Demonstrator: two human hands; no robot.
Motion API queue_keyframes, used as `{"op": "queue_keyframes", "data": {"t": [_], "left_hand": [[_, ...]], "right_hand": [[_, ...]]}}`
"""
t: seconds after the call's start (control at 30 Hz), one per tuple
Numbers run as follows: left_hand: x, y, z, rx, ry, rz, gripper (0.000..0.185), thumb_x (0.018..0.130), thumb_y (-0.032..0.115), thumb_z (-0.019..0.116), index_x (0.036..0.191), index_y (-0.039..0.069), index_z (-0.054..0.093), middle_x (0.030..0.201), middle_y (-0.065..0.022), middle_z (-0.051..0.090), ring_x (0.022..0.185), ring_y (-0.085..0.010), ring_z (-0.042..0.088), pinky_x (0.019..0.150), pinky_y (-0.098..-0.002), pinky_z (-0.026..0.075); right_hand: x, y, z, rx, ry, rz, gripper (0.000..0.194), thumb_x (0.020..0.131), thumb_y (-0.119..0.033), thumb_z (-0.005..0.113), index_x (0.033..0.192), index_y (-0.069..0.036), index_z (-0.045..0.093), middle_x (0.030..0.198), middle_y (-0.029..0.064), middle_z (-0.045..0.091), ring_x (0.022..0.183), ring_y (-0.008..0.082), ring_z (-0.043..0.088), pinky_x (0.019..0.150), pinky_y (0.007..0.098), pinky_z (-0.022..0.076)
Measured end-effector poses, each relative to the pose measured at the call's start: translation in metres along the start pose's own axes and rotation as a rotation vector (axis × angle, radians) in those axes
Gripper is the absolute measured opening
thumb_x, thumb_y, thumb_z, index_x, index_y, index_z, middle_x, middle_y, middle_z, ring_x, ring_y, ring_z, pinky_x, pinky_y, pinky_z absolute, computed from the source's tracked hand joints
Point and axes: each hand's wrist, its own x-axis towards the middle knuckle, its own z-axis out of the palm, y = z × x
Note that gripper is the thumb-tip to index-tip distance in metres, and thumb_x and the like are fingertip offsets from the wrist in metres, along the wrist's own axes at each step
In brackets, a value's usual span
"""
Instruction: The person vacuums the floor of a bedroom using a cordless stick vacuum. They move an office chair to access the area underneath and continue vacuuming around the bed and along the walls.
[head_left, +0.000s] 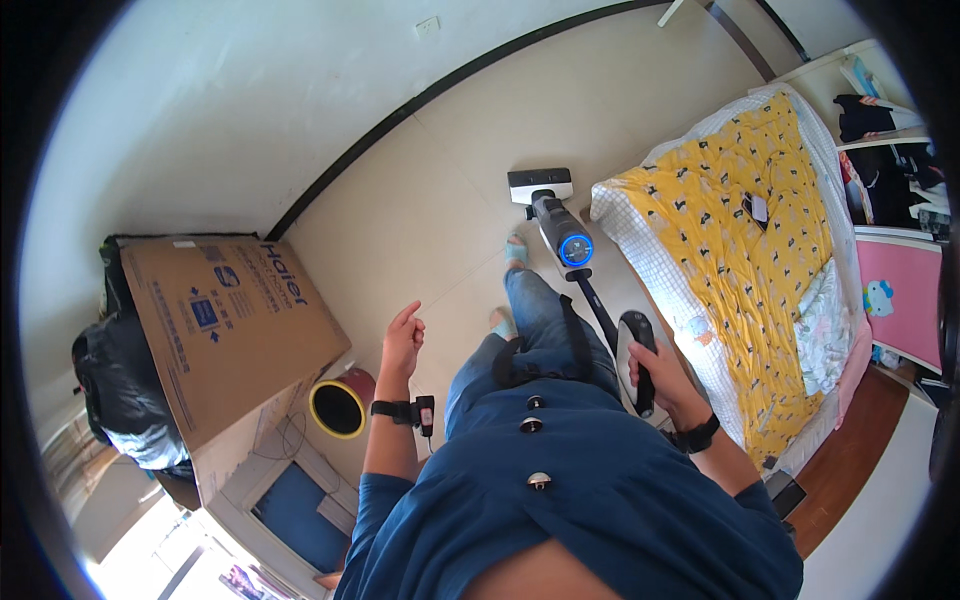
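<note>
My right hand (666, 373) is wrapped around the looped handle (637, 328) of an upright cordless floor washer. A dark pole (598, 309) runs from that handle to the grey body (561, 231), where a round display (576, 250) glows with a blue ring. Flat on the tiles, ahead of my feet, rests the black-and-white floor head (540, 185). My left hand (403, 343) hangs free at my side with nothing in it, the index finger stretched out and the other fingers partly curled. Both wrists wear black straps.
To the right is a bed with a yellow patterned cover (720, 217), a phone-like object (757, 210) on top. A large cardboard box (232, 322) and a yellow-rimmed bin (341, 409) stand at left. A dark baseboard (420, 103) edges the white wall. Open shelves (889, 146) hold clothes.
</note>
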Motion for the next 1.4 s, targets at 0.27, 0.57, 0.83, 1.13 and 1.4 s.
{"op": "queue_keyframes", "data": {"t": [0.27,0.57,0.83,1.13,1.4], "left_hand": [[0.081,0.109,0.005,0.098,-0.037,0.052,0.035,0.094,0.013,0.041,0.126,-0.002,0.045,0.068,0.0018,0.048,0.057,-0.0047,0.041,0.05,-0.0165,0.034],[0.165,0.213,0.046,0.146,-0.049,0.054,0.033,0.095,0.015,0.043,0.122,-0.002,0.049,0.064,0.003,0.046,0.056,-0.0059,0.041,0.052,-0.0174,0.034],[0.282,0.312,0.093,0.231,-0.219,0.019,0.033,0.094,0.016,0.045,0.121,-0.002,0.05,0.06,0.0046,0.042,0.052,-0.0056,0.037,0.049,-0.019,0.032],[0.404,0.461,0.19,0.569,-0.543,0.003,0.033,0.092,0.019,0.049,0.119,-0.001,0.052,0.06,0.0052,0.04,0.047,-0.0049,0.034,0.044,-0.0198,0.027],[0.452,0.51,0.257,0.683,-0.615,-0.096,0.034,0.091,0.018,0.052,0.12,0.0,0.051,0.055,0.0076,0.032,0.046,-0.0048,0.031,0.044,-0.0198,0.027]], "right_hand": [[0.103,-0.118,0.053,0.306,0.09,-0.087,0.025,0.086,-0.027,0.061,0.084,-0.006,0.048,0.062,0.002,0.05,0.05,0.0116,0.048,0.048,0.0249,0.0415],[0.205,-0.226,0.069,0.484,0.222,-0.16,0.024,0.086,-0.027,0.061,0.08,-0.007,0.049,0.059,0.0013,0.05,0.048,0.0116,0.047,0.046,0.0253,0.0408],[0.267,-0.282,0.093,0.603,0.376,-0.192,0.024,0.085,-0.027,0.062,0.082,-0.009,0.048,0.061,0.0005,0.049,0.05,0.0114,0.048,0.046,0.0268,0.0418],[0.306,-0.345,0.16,0.848,0.548,-0.253,0.024,0.085,-0.028,0.062,0.081,-0.008,0.049,0.061,0.0012,0.049,0.049,0.0114,0.047,0.046,0.0257,0.042],[0.336,-0.405,0.162,0.945,0.598,-0.282,0.026,0.084,-0.029,0.063,0.081,-0.009,0.049,0.062,0.0006,0.049,0.051,0.0109,0.048,0.047,0.0254,0.0426]]}}
